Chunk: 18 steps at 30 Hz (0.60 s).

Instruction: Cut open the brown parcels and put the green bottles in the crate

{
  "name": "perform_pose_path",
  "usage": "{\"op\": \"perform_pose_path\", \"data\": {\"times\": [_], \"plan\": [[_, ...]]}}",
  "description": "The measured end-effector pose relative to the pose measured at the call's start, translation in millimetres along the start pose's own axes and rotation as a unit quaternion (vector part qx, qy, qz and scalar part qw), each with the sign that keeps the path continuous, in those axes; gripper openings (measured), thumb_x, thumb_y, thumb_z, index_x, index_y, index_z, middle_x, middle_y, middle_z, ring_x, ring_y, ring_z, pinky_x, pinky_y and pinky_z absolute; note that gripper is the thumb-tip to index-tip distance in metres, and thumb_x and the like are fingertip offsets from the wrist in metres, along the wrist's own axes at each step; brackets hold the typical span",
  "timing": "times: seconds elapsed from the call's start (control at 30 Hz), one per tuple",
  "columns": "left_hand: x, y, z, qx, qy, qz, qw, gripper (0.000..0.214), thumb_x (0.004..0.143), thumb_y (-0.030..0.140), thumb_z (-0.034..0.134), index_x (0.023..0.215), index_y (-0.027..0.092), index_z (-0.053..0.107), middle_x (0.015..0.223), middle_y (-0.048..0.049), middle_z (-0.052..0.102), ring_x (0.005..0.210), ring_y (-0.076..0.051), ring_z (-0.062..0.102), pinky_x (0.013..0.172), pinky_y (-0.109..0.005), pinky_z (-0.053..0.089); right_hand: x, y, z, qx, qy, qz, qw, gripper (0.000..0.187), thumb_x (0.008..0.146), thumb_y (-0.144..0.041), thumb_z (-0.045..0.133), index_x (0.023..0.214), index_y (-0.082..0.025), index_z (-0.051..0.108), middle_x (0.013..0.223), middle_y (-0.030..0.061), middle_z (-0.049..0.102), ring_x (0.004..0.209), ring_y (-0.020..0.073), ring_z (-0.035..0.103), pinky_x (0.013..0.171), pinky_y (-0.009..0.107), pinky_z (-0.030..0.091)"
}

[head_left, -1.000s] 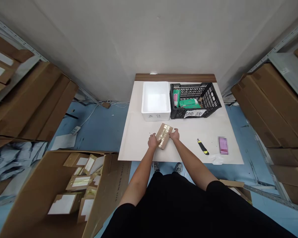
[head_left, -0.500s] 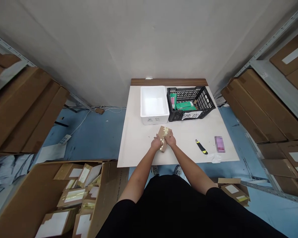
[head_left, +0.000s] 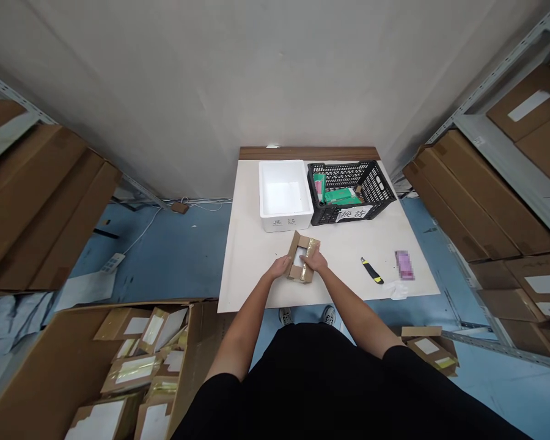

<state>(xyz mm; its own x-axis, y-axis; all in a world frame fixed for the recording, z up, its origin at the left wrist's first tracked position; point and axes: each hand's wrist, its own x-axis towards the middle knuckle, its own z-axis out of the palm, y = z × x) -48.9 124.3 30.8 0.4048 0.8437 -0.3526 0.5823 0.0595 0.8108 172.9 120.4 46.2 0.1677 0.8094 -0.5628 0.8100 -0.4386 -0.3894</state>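
Observation:
A small brown cardboard box (head_left: 302,249) with glossy tape lies on the white table (head_left: 348,244), its flaps parted and something white showing inside. My left hand (head_left: 280,267) grips the box's left side. My right hand (head_left: 315,261) is curled on its right flap, fingers at the opening. A yellow and black utility knife (head_left: 372,271) lies on the table to the right of my hands.
A white foam box (head_left: 284,195) and a black plastic crate (head_left: 351,190) with green packages stand at the table's back. A pink item (head_left: 404,265) lies near the knife. A large carton (head_left: 119,360) of small parcels sits on the floor at left. Shelves of cartons flank both sides.
The taped box was closed a second ago; its flaps have been pulled apart and the white inside shows. My right hand moved from the box's far right edge to the opening.

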Motion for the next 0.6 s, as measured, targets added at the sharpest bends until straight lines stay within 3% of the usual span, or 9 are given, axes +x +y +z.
{"op": "perform_pose_path", "data": {"times": [0.07, 0.13, 0.27, 0.33, 0.4, 0.47, 0.53, 0.6], "plan": [[-6, -6, 5.3, -0.049, 0.072, -0.011, 0.996, 0.046, 0.110, 0.042, 0.036, 0.138, 0.020, 0.066, 0.133, -0.0087, 0.076, 0.120, -0.024, 0.071, 0.102, -0.035, 0.056, 2, -8, 4, 0.009, 0.021, 0.030, 0.999, 0.121, 0.086, -0.052, 0.073, 0.173, -0.005, 0.003, 0.153, 0.0305, 0.057, 0.132, 0.0399, 0.066, 0.103, 0.046, 0.056], [-9, -9, 9.3, -0.042, 0.128, -0.059, 0.989, 0.041, 0.109, 0.037, 0.041, 0.139, 0.021, 0.065, 0.130, -0.0088, 0.077, 0.118, -0.024, 0.072, 0.102, -0.035, 0.056, 5, -12, 5, 0.049, 0.038, 0.041, 0.997, 0.115, 0.082, -0.044, 0.075, 0.172, -0.007, 0.015, 0.148, 0.0288, 0.062, 0.129, 0.0389, 0.067, 0.102, 0.045, 0.056], [-7, -12, 9.9, -0.007, 0.160, -0.147, 0.976, 0.032, 0.108, 0.035, 0.047, 0.126, 0.020, 0.068, 0.114, -0.0112, 0.080, 0.106, -0.027, 0.075, 0.094, -0.037, 0.058, 8, 6, -3, 0.237, 0.019, 0.032, 0.971, 0.069, 0.083, -0.030, 0.062, 0.150, -0.016, 0.054, 0.120, 0.0152, 0.077, 0.111, 0.0315, 0.074, 0.088, 0.038, 0.060], [-6, -12, 9.4, 0.004, 0.172, -0.153, 0.973, 0.036, 0.106, 0.032, 0.049, 0.138, 0.021, 0.063, 0.127, -0.0131, 0.077, 0.117, -0.028, 0.073, 0.099, -0.038, 0.056, 3, 26, -7, 0.321, -0.002, 0.029, 0.947, 0.059, 0.082, -0.025, 0.057, 0.140, -0.018, 0.061, 0.116, 0.0109, 0.078, 0.103, 0.0277, 0.076, 0.080, 0.035, 0.061], [-7, -9, 10.7, 0.051, 0.199, -0.128, 0.970, 0.051, 0.101, 0.024, 0.054, 0.153, 0.022, 0.054, 0.151, -0.0152, 0.064, 0.137, -0.029, 0.062, 0.110, -0.041, 0.052, -3, 47, -7, 0.376, 0.000, 0.019, 0.926, 0.065, 0.080, -0.024, 0.057, 0.145, -0.021, 0.057, 0.117, 0.0085, 0.078, 0.100, 0.0255, 0.075, 0.080, 0.035, 0.062], [-7, -2, 14.7, 0.133, 0.198, -0.053, 0.970, 0.063, 0.095, 0.015, 0.058, 0.157, 0.023, 0.053, 0.168, -0.0141, 0.048, 0.154, -0.031, 0.046, 0.120, -0.045, 0.044, -9, 63, -4, 0.379, 0.041, 0.020, 0.924, 0.077, 0.079, -0.025, 0.061, 0.155, -0.023, 0.048, 0.120, 0.0076, 0.076, 0.102, 0.0253, 0.074, 0.084, 0.037, 0.062], [-9, 7, 20.6, 0.214, 0.138, 0.042, 0.966, 0.059, 0.089, 0.011, 0.062, 0.145, 0.026, 0.066, 0.170, -0.0109, 0.046, 0.160, -0.032, 0.037, 0.127, -0.050, 0.036, -14, 71, -3, 0.293, 0.118, 0.016, 0.949, 0.083, 0.079, -0.027, 0.066, 0.159, -0.021, 0.044, 0.128, 0.0105, 0.072, 0.110, 0.0272, 0.071, 0.094, 0.039, 0.060], [-11, 17, 27.2, 0.262, 0.069, 0.104, 0.957, 0.041, 0.088, 0.015, 0.064, 0.125, 0.026, 0.079, 0.167, -0.0090, 0.051, 0.160, -0.034, 0.035, 0.130, -0.058, 0.030, -16, 71, -4, 0.164, 0.191, -0.024, 0.967, 0.073, 0.081, -0.025, 0.067, 0.153, -0.018, 0.054, 0.137, 0.0149, 0.066, 0.123, 0.0301, 0.063, 0.104, 0.040, 0.054]]}}
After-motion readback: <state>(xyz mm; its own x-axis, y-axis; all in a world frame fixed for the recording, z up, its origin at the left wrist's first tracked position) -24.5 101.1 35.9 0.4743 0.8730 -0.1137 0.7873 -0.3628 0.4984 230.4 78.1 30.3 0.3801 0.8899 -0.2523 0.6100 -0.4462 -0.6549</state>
